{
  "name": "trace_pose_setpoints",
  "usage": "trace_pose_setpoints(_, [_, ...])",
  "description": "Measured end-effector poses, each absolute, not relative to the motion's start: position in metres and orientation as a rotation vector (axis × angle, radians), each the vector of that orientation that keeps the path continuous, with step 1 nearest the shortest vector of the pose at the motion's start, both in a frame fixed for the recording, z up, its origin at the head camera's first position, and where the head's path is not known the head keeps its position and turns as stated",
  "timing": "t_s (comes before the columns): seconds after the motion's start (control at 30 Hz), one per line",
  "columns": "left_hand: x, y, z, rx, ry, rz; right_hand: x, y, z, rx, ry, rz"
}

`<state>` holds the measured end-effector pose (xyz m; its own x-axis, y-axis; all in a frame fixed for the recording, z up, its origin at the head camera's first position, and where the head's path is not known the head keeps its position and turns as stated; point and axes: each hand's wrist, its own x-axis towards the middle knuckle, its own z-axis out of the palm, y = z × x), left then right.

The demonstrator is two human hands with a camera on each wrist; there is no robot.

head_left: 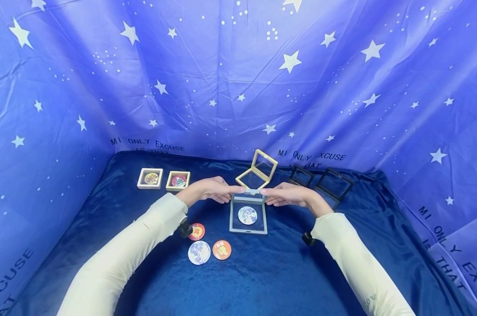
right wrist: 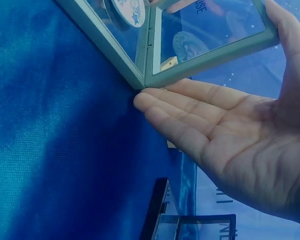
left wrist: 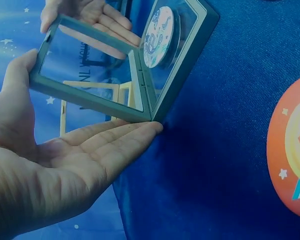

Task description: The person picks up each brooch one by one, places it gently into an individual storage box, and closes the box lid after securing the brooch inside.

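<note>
A grey display frame [head_left: 248, 231] with clear film windows lies hinged open on the cloth in the head view. On the film of its flat half sits a round blue-and-white badge [head_left: 247, 215]. My left hand [head_left: 212, 189] holds the raised half at its left, thumb on the upper edge and fingertips by the hinge. At the opposite side my right hand [head_left: 287, 194] grips it the same way. Both wrist views show the raised half [left wrist: 90, 102] tilted up, with the right fingers [right wrist: 185, 110] extended along its lower side near the hinge corner.
A red badge [head_left: 197, 231], a blue-and-white badge [head_left: 199, 253] and an orange badge [head_left: 222, 249] lie nearer me. Two cream frames, one with a yellow badge [head_left: 151, 178], stand back left. Behind my hands are an open cream frame [head_left: 271, 174] and black frames [head_left: 351, 186].
</note>
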<state>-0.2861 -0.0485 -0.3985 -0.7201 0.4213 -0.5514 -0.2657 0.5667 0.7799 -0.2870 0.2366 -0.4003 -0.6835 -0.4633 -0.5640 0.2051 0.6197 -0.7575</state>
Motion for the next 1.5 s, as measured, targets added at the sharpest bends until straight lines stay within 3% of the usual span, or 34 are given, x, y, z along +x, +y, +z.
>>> trace_pose_setpoints(1.5, [-0.262, -0.043, -0.414, 0.816, 2.579, 0.763, -0.254, 0.224, -0.411, -0.517, 2.561, -0.818])
